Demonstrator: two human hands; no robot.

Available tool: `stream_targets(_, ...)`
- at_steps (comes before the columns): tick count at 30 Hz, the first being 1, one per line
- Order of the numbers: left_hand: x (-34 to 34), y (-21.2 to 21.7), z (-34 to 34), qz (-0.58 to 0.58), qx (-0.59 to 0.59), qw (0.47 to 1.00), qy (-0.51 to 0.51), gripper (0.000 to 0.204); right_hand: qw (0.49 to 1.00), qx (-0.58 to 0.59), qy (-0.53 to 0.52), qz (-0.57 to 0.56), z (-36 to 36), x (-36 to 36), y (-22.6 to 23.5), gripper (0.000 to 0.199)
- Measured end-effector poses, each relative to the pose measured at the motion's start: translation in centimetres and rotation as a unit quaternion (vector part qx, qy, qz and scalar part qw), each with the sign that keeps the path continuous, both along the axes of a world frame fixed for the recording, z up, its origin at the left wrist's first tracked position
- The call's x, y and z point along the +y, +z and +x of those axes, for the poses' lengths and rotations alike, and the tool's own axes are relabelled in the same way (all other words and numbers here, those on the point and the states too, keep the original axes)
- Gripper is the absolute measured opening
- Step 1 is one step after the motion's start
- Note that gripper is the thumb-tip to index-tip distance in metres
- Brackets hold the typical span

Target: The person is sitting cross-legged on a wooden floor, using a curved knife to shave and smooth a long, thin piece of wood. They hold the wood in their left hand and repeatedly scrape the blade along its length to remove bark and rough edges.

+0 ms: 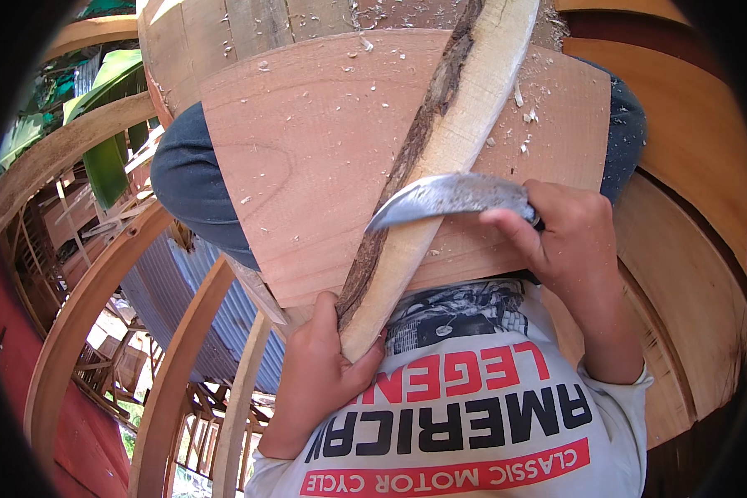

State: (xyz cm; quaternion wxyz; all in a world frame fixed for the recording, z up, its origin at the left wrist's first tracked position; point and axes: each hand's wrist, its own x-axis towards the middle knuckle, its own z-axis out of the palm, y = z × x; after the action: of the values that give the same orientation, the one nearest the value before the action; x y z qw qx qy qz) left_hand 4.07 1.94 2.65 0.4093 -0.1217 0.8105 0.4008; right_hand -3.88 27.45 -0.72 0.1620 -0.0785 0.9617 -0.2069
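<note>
My left hand (328, 357) is closed round the near end of a long piece of wood (448, 158), pale where the surface is bare and edged with dark bark on its left side. The piece slants up and to the right, over a broad reddish board (307, 158) on my lap. My right hand (568, 232) grips a knife (452, 199) with a wide, curved metal blade. Its handle is mostly hidden in my fist. The blade points left and lies across the piece of wood; whether its edge touches the surface I cannot tell.
Small wood shavings (523, 124) are scattered over the board and beyond it. My bent knees (195, 183) show at either side. Curved wooden rails (108, 307) stand at the left, with corrugated metal sheets (199, 299) and green leaves (112, 124) beyond. Wooden planks (681, 315) line the right.
</note>
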Motion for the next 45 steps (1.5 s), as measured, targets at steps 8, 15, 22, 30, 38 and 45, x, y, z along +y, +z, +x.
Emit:
stream_targets(8, -0.2, -0.6, 0.3, 0.048, -0.019, 0.998, 0.031, 0.037, 0.987, -0.053, -0.149, -0.041, -1.0, 2.7, 1.9, 0.052)
stream_targets(15, -0.2, -0.7, -0.3, 0.066, -0.004, 0.998, 0.024, 0.037, 0.997, -0.013, 0.046, -0.054, 1.4, -0.7, 0.7, 0.052)
stream_targets(22, 0.5, -0.3, -1.1, 0.062, -0.046, 0.996, 0.034, 0.037, 0.999, 0.037, 0.019, 0.015, 0.2, 1.3, 0.1, 0.055)
stream_targets(30, -0.9, -0.9, 0.9, 0.067, 0.001, 0.997, 0.029, 0.037, 0.962, 0.064, -0.264, -0.039, -1.7, 6.2, 0.0, 0.059)
stream_targets(38, 0.3, -0.8, -0.7, 0.061, 0.004, 0.998, 0.018, 0.033, 0.998, 0.046, 0.012, -0.034, 1.3, 0.0, -0.2, 0.054)
stream_targets(45, 0.9, -0.5, -0.9, 0.05, -0.023, 0.998, 0.012, 0.033, 0.995, 0.082, -0.051, 0.021, 1.6, 1.6, -1.0, 0.058)
